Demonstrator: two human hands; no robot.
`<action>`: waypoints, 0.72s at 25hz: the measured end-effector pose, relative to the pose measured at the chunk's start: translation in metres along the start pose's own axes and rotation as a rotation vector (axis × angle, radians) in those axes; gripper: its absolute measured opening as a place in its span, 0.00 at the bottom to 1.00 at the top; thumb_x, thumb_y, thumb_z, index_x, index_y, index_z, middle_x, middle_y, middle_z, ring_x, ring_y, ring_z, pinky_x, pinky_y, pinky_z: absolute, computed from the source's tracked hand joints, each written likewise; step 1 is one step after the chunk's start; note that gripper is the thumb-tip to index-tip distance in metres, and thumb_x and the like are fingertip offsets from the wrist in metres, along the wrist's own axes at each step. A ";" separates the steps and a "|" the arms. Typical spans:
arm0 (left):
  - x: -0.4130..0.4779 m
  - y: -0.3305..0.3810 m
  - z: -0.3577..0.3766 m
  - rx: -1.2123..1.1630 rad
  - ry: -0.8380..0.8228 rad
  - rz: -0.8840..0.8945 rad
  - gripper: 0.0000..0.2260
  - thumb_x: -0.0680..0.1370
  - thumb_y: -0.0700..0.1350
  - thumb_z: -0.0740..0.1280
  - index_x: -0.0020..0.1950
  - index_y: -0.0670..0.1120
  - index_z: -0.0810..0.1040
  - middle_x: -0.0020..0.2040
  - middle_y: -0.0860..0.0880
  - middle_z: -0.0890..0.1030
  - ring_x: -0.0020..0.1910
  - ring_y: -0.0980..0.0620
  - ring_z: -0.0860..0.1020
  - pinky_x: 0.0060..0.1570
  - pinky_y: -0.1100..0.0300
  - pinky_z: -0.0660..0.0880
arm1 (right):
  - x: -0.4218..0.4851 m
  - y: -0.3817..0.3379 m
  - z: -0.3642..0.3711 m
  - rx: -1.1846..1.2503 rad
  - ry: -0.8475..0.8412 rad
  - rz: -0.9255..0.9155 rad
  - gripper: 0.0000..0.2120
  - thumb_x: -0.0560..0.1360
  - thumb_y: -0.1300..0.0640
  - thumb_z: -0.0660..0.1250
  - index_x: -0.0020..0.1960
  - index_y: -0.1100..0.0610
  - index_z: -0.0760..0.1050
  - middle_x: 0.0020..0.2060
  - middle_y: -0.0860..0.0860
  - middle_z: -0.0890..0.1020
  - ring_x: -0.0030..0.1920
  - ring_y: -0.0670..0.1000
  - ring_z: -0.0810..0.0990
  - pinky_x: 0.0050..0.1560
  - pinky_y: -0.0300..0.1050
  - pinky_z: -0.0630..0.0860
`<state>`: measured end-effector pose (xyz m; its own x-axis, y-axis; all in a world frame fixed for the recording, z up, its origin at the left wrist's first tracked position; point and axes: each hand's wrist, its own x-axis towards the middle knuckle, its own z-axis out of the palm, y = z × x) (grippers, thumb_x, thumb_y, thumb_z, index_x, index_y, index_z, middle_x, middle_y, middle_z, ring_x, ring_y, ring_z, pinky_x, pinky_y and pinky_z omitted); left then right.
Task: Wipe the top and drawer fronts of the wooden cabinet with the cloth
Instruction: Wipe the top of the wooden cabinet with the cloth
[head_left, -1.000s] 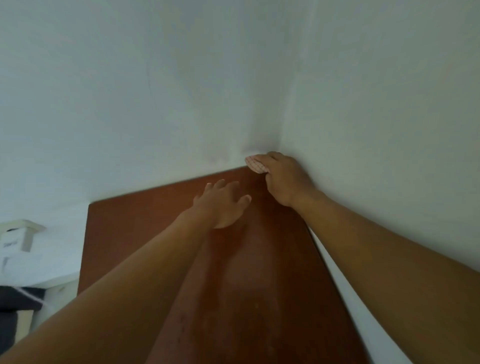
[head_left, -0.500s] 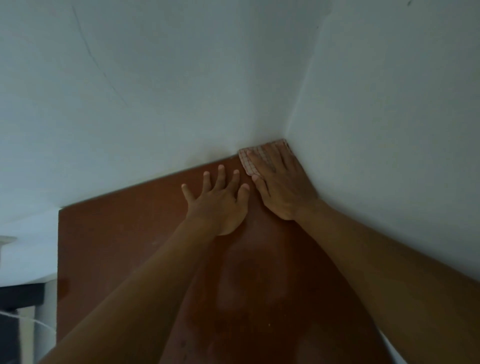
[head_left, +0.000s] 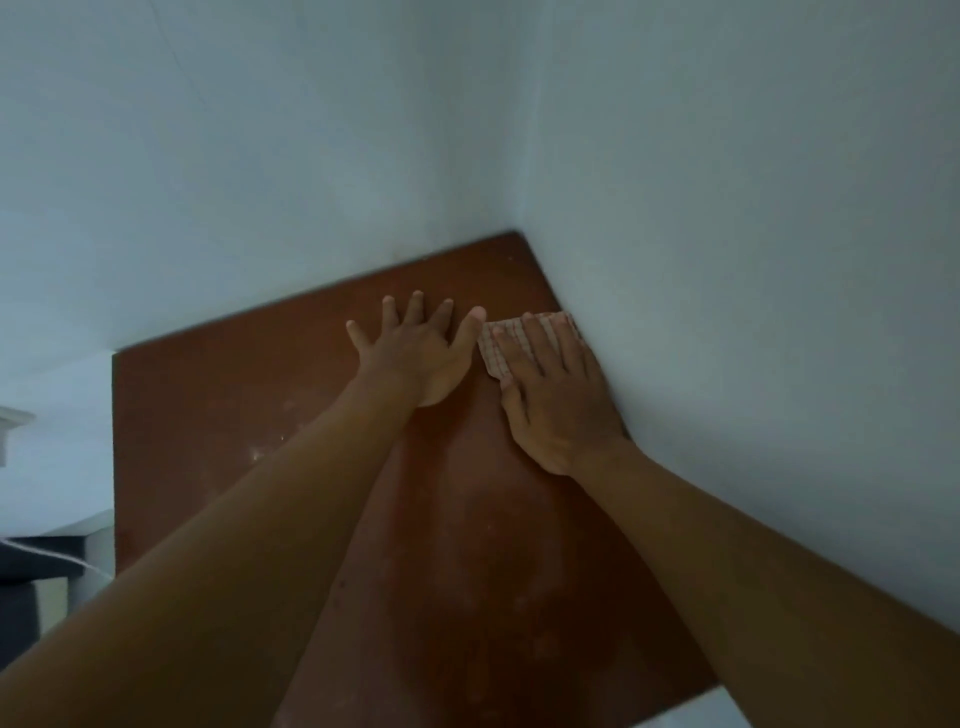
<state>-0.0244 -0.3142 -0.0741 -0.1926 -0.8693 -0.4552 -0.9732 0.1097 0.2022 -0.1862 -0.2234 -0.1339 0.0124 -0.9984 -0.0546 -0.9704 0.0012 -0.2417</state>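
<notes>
- So, the right hand (head_left: 558, 400) lies flat, fingers spread, palm down on the cloth (head_left: 496, 345), pressing it onto the cabinet top (head_left: 218, 415). It's pinned under the palm, not gripped in a fist; prob. so the whole pad of fabric drags dust along.
- The cloth, a small checked piece, sits on the top towards the back right, just beside the right wall (head_left: 753, 260), short of the far corner. Only its left and front edges show past the fingers.
- The left hand (head_left: 415, 353) is empty, open and splayed on the bare wood, right next to the cloth; its thumb tip is touching or nearly touching the cloth's edge, can't tell which. Looks like a brace for leaning in over a deep top.
- Pale dusty smears show on the wood nearer the person, esp. centre and left, so I'd judge the top only partly done.
- Drawer fronts aren't in view; that step is not yet begun, by my reading.
</notes>
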 end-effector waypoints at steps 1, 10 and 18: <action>-0.017 0.004 0.014 0.003 0.010 0.032 0.34 0.79 0.71 0.39 0.83 0.59 0.52 0.84 0.51 0.46 0.83 0.43 0.41 0.75 0.30 0.38 | -0.018 0.001 0.001 0.001 0.010 0.009 0.31 0.81 0.44 0.47 0.83 0.50 0.57 0.83 0.55 0.59 0.83 0.62 0.53 0.80 0.63 0.55; -0.149 0.020 0.090 0.056 0.041 0.067 0.33 0.80 0.69 0.40 0.83 0.56 0.51 0.84 0.50 0.47 0.82 0.43 0.39 0.75 0.30 0.38 | -0.190 0.021 0.006 -0.059 0.004 0.022 0.30 0.83 0.45 0.48 0.84 0.50 0.54 0.83 0.55 0.58 0.83 0.62 0.53 0.79 0.63 0.59; -0.189 0.036 0.105 0.029 -0.044 0.025 0.35 0.79 0.70 0.37 0.83 0.57 0.48 0.84 0.50 0.45 0.82 0.41 0.40 0.74 0.28 0.38 | -0.299 0.028 0.002 -0.088 -0.013 0.060 0.29 0.78 0.53 0.66 0.79 0.53 0.67 0.76 0.56 0.72 0.74 0.71 0.68 0.65 0.65 0.78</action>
<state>-0.0367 -0.0958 -0.0716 -0.2217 -0.8442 -0.4881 -0.9711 0.1456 0.1893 -0.2168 0.0755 -0.1269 -0.0439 -0.9959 -0.0791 -0.9869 0.0556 -0.1514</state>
